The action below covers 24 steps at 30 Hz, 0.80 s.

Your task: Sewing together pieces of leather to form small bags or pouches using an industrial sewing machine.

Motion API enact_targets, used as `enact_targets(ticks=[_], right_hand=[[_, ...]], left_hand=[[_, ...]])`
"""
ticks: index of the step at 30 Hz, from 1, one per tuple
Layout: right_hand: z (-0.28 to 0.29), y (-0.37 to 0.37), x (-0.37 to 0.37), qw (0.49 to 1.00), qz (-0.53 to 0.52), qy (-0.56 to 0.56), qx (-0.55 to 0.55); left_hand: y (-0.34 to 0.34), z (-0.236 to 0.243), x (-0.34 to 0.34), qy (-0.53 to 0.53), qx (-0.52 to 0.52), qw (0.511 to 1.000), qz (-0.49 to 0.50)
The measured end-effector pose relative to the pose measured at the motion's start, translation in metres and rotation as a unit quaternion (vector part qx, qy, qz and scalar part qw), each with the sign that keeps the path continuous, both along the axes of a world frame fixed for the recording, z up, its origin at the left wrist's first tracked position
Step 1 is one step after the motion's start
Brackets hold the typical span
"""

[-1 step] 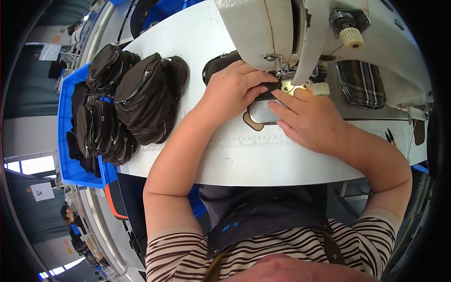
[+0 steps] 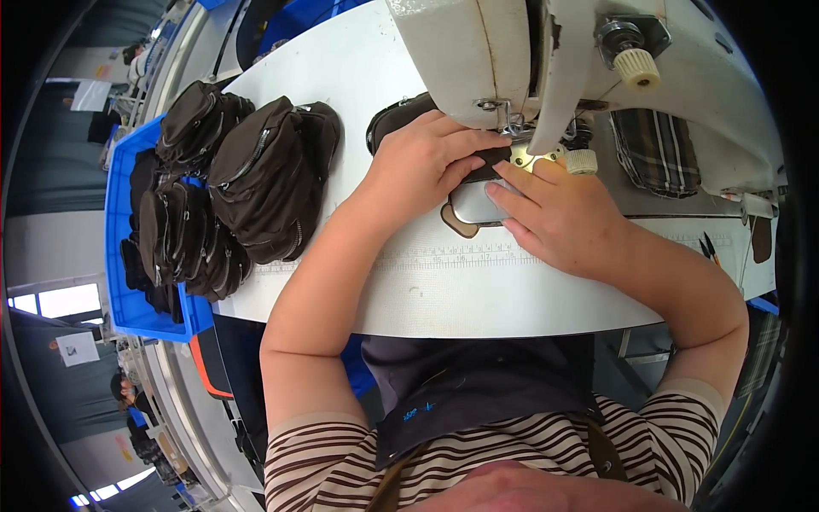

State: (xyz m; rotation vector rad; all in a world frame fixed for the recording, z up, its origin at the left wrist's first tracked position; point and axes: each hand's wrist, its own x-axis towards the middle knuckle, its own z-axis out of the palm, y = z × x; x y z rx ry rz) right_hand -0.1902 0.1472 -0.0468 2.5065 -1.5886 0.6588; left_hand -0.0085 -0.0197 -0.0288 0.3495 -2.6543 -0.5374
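Observation:
A dark brown zippered bag [image 2: 388, 125] lies under the head of a white sewing machine [image 2: 461, 60]. My left hand [image 2: 426, 162] is closed on the bag's edge, thumb and fingers pinching the fabric beside the presser foot [image 2: 516, 128]. My right hand [image 2: 563, 213] rests just right of it with its fingers stretched out. Its forefinger tip reaches the fabric's edge, and the other fingers lie over the shiny metal plate [image 2: 473, 205]. The left hand hides much of the bag, and the stitching point is hard to make out.
Several dark brown bags [image 2: 264, 179] are piled at the left, partly in a blue bin [image 2: 119, 247]. A plaid fabric piece [image 2: 655, 154] lies behind the machine's post at right. Printed ruler marks [image 2: 444, 258] cross the white table [image 2: 409, 299]. A pointed tool [image 2: 710, 247] lies near the right forearm.
My left forefinger tip sits slightly farther right, closer to the presser foot. My right hand has kept its place.

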Motion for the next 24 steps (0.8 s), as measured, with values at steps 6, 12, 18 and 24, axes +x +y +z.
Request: enact_targets(ticks=[6, 12, 18, 24], right_hand=[[-0.001, 0.000, 0.000, 1.000, 0.006, -0.007, -0.015], [0.000, 0.000, 0.000, 1.000, 0.008, -0.006, -0.017], [-0.001, 0.002, -0.001, 1.000, 0.013, 0.007, -0.007], [0.001, 0.000, 0.001, 1.000, 0.000, 0.016, -0.010]], left_hand=[[-0.006, -0.004, 0.000, -0.012, -0.014, 0.999, -0.032], [-0.010, -0.013, -0.002, 0.005, 0.056, 0.998, -0.019], [-0.004, -0.010, -0.003, -0.008, 0.038, 0.999, -0.008], [-0.002, -0.009, -0.004, -0.007, 0.008, 1.000, 0.009]])
